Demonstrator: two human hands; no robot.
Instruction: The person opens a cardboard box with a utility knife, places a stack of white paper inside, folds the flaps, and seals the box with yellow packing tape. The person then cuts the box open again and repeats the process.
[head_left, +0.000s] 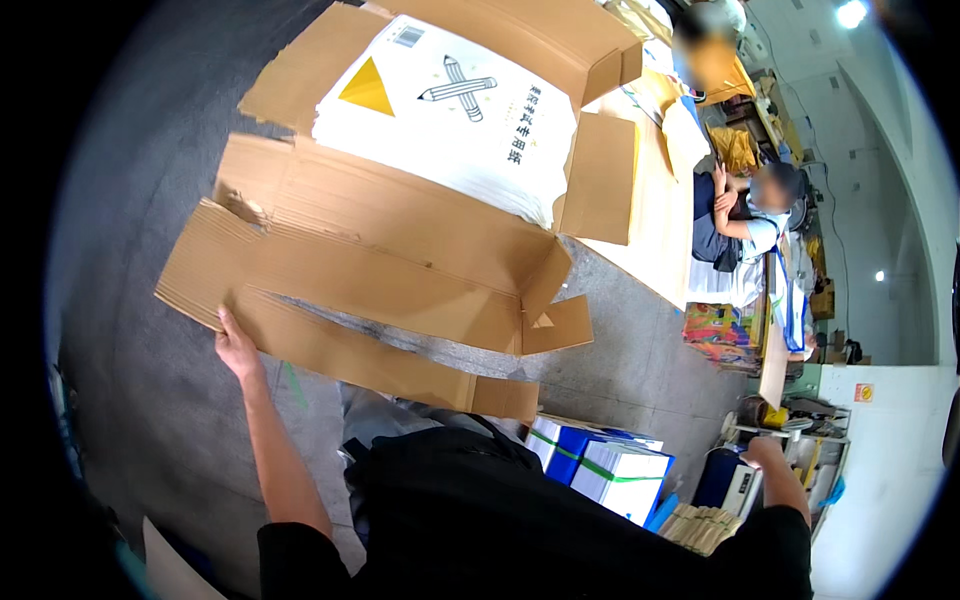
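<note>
Down below, it's grey floor (640, 375) all the way, faint lines running across it, shading nearly black over at the upper left. Swing right and there's the counter (665, 255), pale wood, with a second wooden table (774, 370) beyond. Now the pale walls (890, 480) fill the right side, a small sign (863, 393) stuck on, a rack (835, 438) crammed nearby. Up top, a bright lamp (851, 14) glares, and a smaller light (879, 276) glows lower down!
</note>
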